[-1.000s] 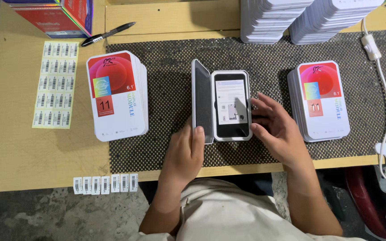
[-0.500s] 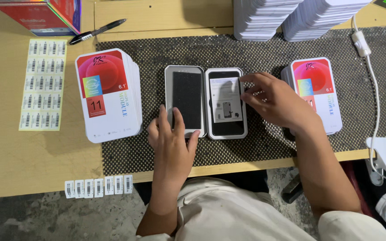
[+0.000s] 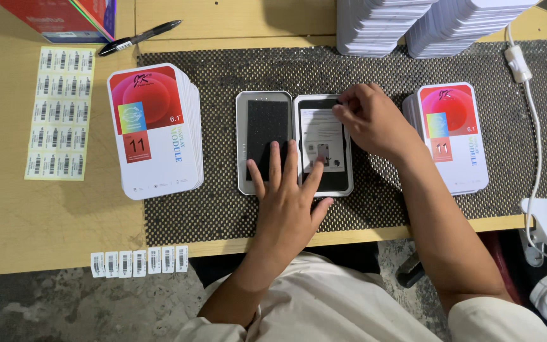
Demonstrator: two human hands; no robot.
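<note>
Both hands on an opened case, its lid now flat on the mat.

The left hand (image 3: pixel 289 196) lies spread, fingers across the grey foam-lined lid (image 3: pixel 264 141) and the tray (image 3: pixel 324 144) beside it; the right hand (image 3: pixel 368 120) pinches the screen part's (image 3: pixel 321 136) top corner. A second ago the lid stood on edge; now it lies open. Printed box stacks (image 3: pixel 153 130) (image 3: pixel 454 136) flank them on the dark mat (image 3: pixel 223 209).

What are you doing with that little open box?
A person has a slim case opened flat on a dotted black mat. The left hand presses across both halves, while the right hand pinches the top corner of the phone screen part in the right half. Stacks of printed boxes sit either side.
</note>
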